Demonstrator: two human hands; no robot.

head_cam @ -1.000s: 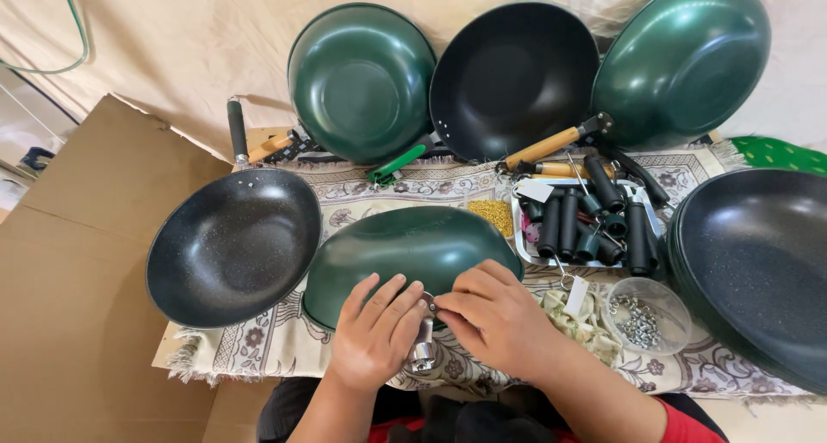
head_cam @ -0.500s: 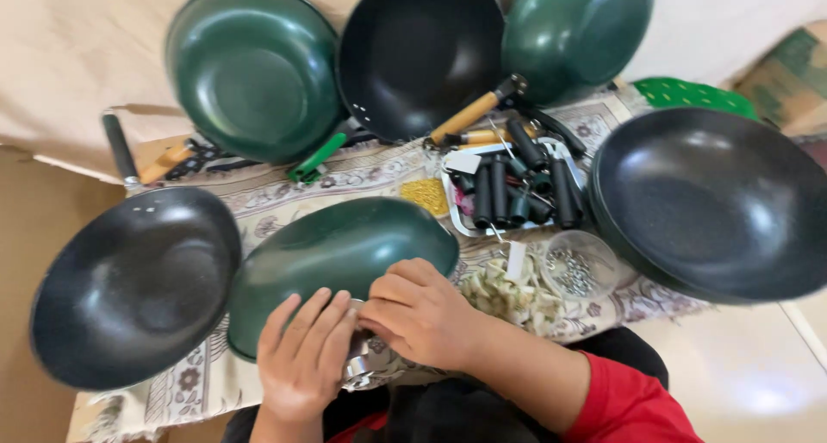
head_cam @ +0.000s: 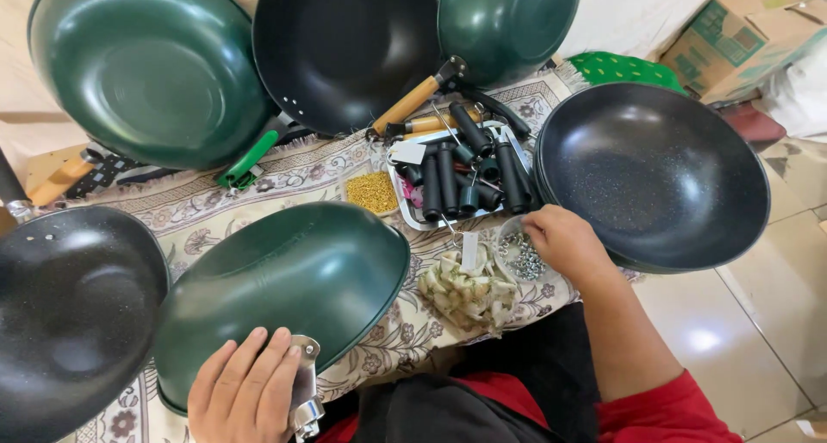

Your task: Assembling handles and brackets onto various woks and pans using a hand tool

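Screws come next, I think: right hand (head_cam: 562, 240) dips curled fingers into the little screw bowl (head_cam: 520, 255); left hand (head_cam: 245, 396) holds the green pan's (head_cam: 284, 296) metal bracket (head_cam: 303, 387).

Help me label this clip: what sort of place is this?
Likely a small workshop where pans get handles: many handleless woks, a tray of black handles, a tub of screws under the right hand.

left hand (head_cam: 245, 391): wrist cut by bottom edge | black pan (head_cam: 73, 314): cropped left | right fingers (head_cam: 538, 227): tips hidden in screw bowl (head_cam: 521, 255)
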